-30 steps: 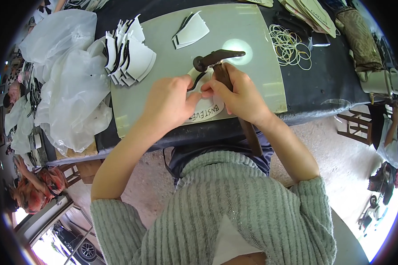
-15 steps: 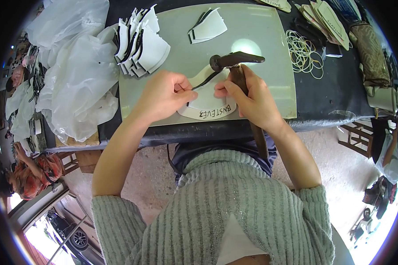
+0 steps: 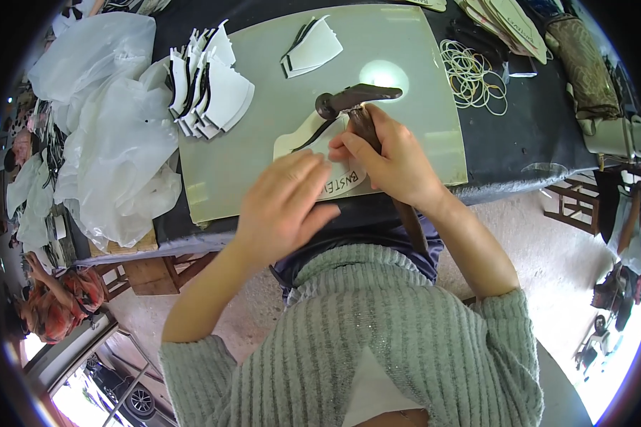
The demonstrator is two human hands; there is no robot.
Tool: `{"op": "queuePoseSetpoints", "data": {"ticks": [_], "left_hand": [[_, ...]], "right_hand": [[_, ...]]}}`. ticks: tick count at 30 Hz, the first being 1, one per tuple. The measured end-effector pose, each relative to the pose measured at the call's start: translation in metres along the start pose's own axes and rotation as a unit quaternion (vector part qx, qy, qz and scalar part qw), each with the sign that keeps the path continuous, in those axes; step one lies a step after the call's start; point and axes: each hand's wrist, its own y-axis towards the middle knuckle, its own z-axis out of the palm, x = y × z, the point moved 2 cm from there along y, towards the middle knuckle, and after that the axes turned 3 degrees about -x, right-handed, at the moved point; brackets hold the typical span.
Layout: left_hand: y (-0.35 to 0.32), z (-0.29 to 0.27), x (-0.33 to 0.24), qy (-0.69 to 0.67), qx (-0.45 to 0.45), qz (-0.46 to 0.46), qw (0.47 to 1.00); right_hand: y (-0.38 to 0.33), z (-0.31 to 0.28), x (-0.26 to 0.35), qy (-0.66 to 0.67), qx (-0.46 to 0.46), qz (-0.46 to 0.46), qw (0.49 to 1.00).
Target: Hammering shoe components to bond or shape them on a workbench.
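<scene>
My right hand (image 3: 397,156) is closed around the wooden handle of a hammer (image 3: 360,98), whose dark head points away from me over the board; the fingertips also rest at a white piece. That white piece (image 3: 340,153) has a black strip along its left edge and lies on a curved cream card template (image 3: 292,142) with handwriting. My left hand (image 3: 281,203) hovers at the near edge of the template, fingers stretched out and thumb apart, holding nothing. It hides the lower left of the template and of the white piece.
Stacked white pieces with black edges (image 3: 210,89) lie on the grey-green board (image 3: 256,50), a smaller pile (image 3: 312,46) farther back. Left are crumpled plastic bags (image 3: 114,142). Right are loose rubber bands (image 3: 470,78), card templates (image 3: 506,28) and a patterned roll (image 3: 584,67).
My left hand has let go of the white piece's black edge and moved toward me, its fingers straightening. My right hand keeps the hammer at the work. The view has shifted slightly.
</scene>
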Motion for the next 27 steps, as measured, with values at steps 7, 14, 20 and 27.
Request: {"op": "queuePoseSetpoints", "data": {"ticks": [7,14,20,27], "left_hand": [[-0.014,0.016,-0.002,0.058,0.065,0.058,0.994],[-0.033,0.012,0.01,-0.02,-0.056,0.092,0.994],[-0.017,0.011,-0.001,0.032,-0.045,0.053,0.997],[0.023,0.009,0.022,-0.105,-0.12,-0.073,0.985]], "right_hand": [[0.0,-0.008,0.009,0.14,0.02,0.097,0.985],[-0.003,-0.03,0.017,0.062,-0.003,0.135,0.989],[0.0,-0.033,0.016,0.054,-0.01,0.15,0.987],[-0.003,-0.056,0.035,-0.314,0.033,-0.049,0.947]]}}
